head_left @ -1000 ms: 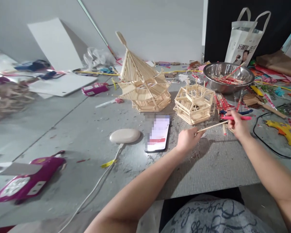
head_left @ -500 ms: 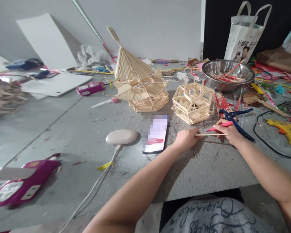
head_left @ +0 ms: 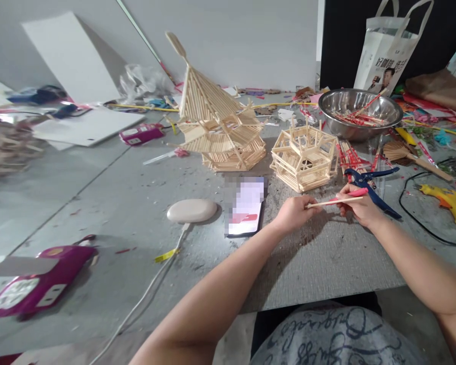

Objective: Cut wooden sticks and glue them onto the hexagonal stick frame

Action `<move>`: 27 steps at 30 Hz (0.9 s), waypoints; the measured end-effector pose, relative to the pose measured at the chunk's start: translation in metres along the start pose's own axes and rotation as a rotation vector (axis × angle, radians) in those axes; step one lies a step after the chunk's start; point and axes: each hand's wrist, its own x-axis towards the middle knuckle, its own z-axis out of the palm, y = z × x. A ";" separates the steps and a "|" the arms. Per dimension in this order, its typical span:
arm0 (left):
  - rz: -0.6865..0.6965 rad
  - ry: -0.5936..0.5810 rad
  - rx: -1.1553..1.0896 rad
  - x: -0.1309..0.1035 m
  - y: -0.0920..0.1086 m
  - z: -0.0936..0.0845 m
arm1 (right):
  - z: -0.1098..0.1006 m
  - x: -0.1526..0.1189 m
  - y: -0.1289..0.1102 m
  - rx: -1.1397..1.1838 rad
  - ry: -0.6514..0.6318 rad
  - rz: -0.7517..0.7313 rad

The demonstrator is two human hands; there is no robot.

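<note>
Thin pale wooden stick (head_left: 338,202) is just above the counter (head_left: 281,274), back from its front edge, between the two hands. Left hand (head_left: 294,213) pinches its left end; right end lies over the fingers of the right hand (head_left: 361,208). Right hand is closed on a pink marker (head_left: 358,192), which points left along the stick; can't tell if its tip touches the wood. Hexagonal stick frame (head_left: 303,161) sits just behind the hands, open on top with short uprights. Tall stick tower (head_left: 222,129) with pointed roof is left of that, farther from the front edge. Lit phone (head_left: 247,208) lies left of the left hand, then a white oval device (head_left: 192,210) with a white cable. Blue cutter (head_left: 372,188) is just behind the right hand, handles spread. Past it, a pile of red-and-white wrapped sticks (head_left: 350,156), then a steel bowl (head_left: 359,133) holding more of them, toward the back edge. Yellow glue gun (head_left: 445,203) is to the right with its black cord. Purple power strip (head_left: 41,279) sits toward the front left.
</note>
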 end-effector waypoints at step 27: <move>0.001 0.199 -0.052 -0.011 0.010 -0.002 | -0.009 0.002 -0.014 -0.196 -0.062 0.341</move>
